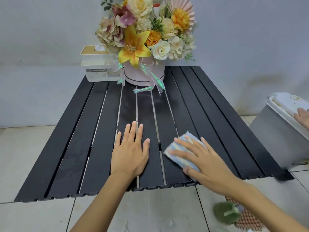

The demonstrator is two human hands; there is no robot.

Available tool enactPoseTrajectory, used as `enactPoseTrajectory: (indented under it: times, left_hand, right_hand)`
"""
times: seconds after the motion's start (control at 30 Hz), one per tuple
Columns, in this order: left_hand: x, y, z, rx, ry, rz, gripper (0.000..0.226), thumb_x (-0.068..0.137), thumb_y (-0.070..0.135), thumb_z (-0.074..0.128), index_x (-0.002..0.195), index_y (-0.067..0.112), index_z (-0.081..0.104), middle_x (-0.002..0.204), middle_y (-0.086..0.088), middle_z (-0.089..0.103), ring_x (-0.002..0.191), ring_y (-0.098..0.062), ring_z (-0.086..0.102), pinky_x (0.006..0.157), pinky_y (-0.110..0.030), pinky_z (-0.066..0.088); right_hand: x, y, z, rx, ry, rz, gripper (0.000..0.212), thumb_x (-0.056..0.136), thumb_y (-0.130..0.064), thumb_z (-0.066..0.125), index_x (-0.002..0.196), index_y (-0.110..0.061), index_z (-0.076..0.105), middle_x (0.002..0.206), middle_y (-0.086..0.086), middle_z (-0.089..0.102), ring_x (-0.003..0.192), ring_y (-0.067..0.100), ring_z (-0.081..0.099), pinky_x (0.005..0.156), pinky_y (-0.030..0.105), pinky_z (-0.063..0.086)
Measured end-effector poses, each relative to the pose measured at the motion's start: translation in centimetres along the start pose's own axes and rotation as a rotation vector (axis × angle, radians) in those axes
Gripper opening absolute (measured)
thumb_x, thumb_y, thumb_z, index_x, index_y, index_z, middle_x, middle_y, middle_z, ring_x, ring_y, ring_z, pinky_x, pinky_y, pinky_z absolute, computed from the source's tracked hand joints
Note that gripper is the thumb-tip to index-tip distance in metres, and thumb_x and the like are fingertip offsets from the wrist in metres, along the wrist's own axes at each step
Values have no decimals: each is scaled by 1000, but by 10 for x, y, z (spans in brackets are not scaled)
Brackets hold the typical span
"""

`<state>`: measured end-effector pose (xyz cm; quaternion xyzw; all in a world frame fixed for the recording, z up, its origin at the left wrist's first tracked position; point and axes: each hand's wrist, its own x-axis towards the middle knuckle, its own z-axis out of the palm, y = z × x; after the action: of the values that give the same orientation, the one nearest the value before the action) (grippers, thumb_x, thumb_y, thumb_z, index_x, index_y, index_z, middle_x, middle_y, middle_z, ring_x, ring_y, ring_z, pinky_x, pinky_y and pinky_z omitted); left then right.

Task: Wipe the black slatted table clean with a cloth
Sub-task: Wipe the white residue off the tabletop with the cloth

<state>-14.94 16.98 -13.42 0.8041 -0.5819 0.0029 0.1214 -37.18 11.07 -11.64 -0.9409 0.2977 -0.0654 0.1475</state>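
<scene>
Both hands lie flat on the black slatted table (75, 148), low in the middle of the frame. My left hand (130, 153) rests palm down across two centre slats with its fingers straight and slightly spread, holding nothing. My right hand (200, 161) is just to the right of it, also flat with fingers spread wide, pressing on a folded cloth (189, 137) with pale blue and white stripes. The fingers do not curl around the cloth; they only weigh it down against the slats near the table's front edge, right of centre.

At the far end of the table, in the upper middle of the frame, stands a round pink box (143, 74) filled with cream, orange and yellow artificial flowers (147, 30), its ribbons trailing onto the slats. A white tissue holder (98, 67) sits just left of it at the far left corner.

On the right edge of the frame a grey container (274, 136) with a white lid (284, 104) stands tilted beside the table, and another person's hand (302, 117) touches its top. A fuzzy green object (225, 213), blurred, lies on the tiled floor (33, 215) at lower right.
</scene>
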Motion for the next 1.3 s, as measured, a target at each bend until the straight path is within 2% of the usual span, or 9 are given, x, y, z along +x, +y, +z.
enactPoseTrajectory:
  times: [0.17, 0.3, 0.47, 0.57, 0.67, 0.87, 1.0, 1.13, 1.3]
  left_hand:
    - [-1, 0, -1, -9, 0, 0, 80, 74, 50, -20, 148, 24, -5, 157, 4, -7, 143, -12, -10, 115, -33, -6]
    - [0, 0, 0, -1, 11, -6, 79, 75, 50, -20, 148, 23, -7, 157, 3, -9, 143, -13, -11, 115, -34, -6]
    - [-1, 1, -4, 0, -11, -9, 57, 98, 43, 7, 148, 21, -8, 157, 1, -11, 143, -13, -12, 117, -36, -4]
    - [-1, 1, -4, -8, -10, -7, 56, 98, 42, 8, 148, 21, -7, 157, 2, -11, 143, -13, -13, 117, -35, -5]
    - [-1, 2, -3, -3, -1, 3, 67, 86, 48, -12, 148, 21, -7, 157, 1, -10, 143, -14, -12, 115, -35, -6]
    - [-2, 2, -2, -55, 20, 7, 78, 76, 47, -20, 148, 20, -5, 157, 0, -8, 143, -15, -12, 114, -35, -9]
    - [-1, 1, 0, -75, 39, 6, 75, 82, 47, -12, 149, 18, 6, 157, -2, 2, 144, -18, -3, 113, -36, -6]
    - [-1, 2, 0, -50, 14, 4, 79, 76, 46, -20, 148, 20, -5, 157, -1, -7, 143, -16, -11, 114, -36, -8]
    - [-1, 0, -2, -10, -45, -20, 68, 86, 48, -13, 148, 20, -8, 157, 0, -11, 143, -15, -13, 114, -36, -9]
  right_hand:
    - [-4, 26, -19, -8, -43, 47, 47, 83, -57, 18, 129, -66, 21, 149, -36, 3, 141, -7, -6, 117, 32, -10]
    - [69, 57, -18, -27, 141, 315, 46, 88, -50, 27, 134, -55, 29, 154, -16, 18, 144, 10, 8, 117, 44, 2]
    - [121, 58, -14, -32, 151, 460, 44, 96, -31, 34, 138, -44, 31, 156, -7, 18, 144, 21, 9, 117, 51, 3]
    - [94, 34, -4, -111, 147, 312, 46, 93, -41, 26, 138, -52, 24, 154, -15, 17, 144, 17, 9, 116, 45, 4]
    - [40, 5, 2, -96, 10, 45, 49, 88, -56, 12, 137, -61, 11, 153, -27, 5, 143, 2, -3, 118, 38, -2]
    - [-15, 17, -19, -144, -138, -304, 44, 96, -52, 21, 140, -52, 24, 154, -24, 11, 145, 4, 7, 115, 30, 4]
    - [57, 45, -28, -75, -91, 26, 44, 89, -55, 18, 130, -69, 10, 145, -41, -4, 141, -4, -9, 118, 39, -4]
    - [144, 52, -15, -100, 119, 383, 45, 92, -46, 27, 137, -48, 28, 156, -7, 18, 144, 23, 10, 115, 54, 8]
    - [160, 25, 0, -70, 134, 373, 46, 96, -33, 33, 140, -44, 28, 156, -6, 18, 144, 22, 8, 115, 52, 3]
